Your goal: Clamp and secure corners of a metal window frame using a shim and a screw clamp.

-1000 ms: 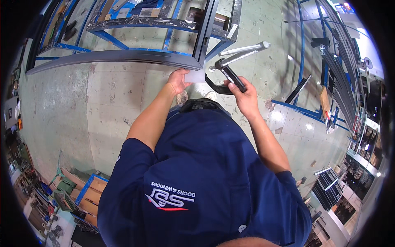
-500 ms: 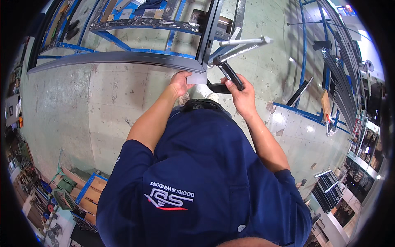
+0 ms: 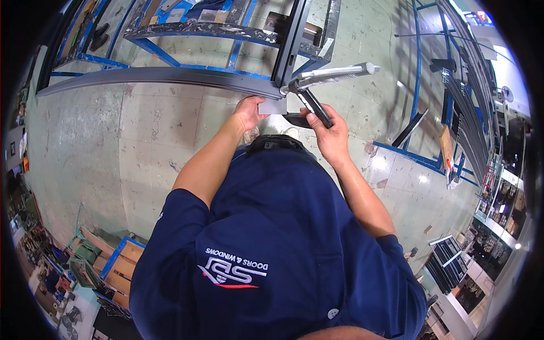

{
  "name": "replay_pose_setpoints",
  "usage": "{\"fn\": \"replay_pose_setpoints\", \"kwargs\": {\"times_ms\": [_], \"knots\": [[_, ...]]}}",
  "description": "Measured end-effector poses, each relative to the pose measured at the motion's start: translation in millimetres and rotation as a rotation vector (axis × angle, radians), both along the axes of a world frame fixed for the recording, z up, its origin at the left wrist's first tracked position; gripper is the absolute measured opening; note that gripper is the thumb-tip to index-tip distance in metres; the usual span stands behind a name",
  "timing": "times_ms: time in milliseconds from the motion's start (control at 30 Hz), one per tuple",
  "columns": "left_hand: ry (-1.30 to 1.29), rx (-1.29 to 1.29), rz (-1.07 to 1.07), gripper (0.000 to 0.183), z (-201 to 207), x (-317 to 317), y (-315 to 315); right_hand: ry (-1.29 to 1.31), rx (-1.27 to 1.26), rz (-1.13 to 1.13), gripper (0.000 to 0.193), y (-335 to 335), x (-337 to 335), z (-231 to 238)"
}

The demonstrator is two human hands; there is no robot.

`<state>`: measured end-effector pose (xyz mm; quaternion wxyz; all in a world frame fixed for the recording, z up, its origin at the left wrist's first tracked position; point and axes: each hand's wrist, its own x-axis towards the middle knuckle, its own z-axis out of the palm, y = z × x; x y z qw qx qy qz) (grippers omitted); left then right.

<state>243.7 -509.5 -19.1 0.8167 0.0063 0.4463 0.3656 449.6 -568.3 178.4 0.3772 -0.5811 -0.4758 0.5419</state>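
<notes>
My left hand (image 3: 248, 113) pinches a small flat grey plate (image 3: 273, 107) against the underside of a dark grey metal frame (image 3: 192, 77), at its near right corner. My right hand (image 3: 332, 134) is closed around the black handle of a caulking gun (image 3: 340, 73). The gun's silver barrel points up and to the right, and its narrow tip is at the frame corner, just above the plate. From this view I cannot tell whether the tip touches the frame. A black lever of the gun reaches left from my right hand.
Under the frame stands a blue, paint-spotted work stand (image 3: 204, 31) with tools and cloth. On the right, a blue rack (image 3: 418, 85) carries long dark profiles (image 3: 470, 107). Wooden boxes (image 3: 122, 263) are at the lower left, and dark framed panels (image 3: 447, 263) lie at the lower right.
The caulking gun has tilted, its tip moving left onto the frame corner and its barrel end dropping slightly. My left hand and the plate stay at nearly the same place.
</notes>
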Motion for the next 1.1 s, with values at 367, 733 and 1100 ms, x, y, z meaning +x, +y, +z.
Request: {"fn": "replay_pose_setpoints", "kwargs": {"times_ms": [367,733,1100], "knots": [[0.016,0.008,0.002,0.03,11.4,2.9,2.9,0.066,-0.003,-0.044,0.016,2.3,-2.0,-4.4],[-0.014,0.111,-0.054,0.046,-39.5,-21.5,-27.3,-0.086,0.031,-0.069,0.02,-31.7,20.3,4.5],[0.251,0.017,0.127,0.032,77.2,-169.6,-109.4,-0.126,0.1,-0.235,0.021,-48.8,84.4,44.7]]}}
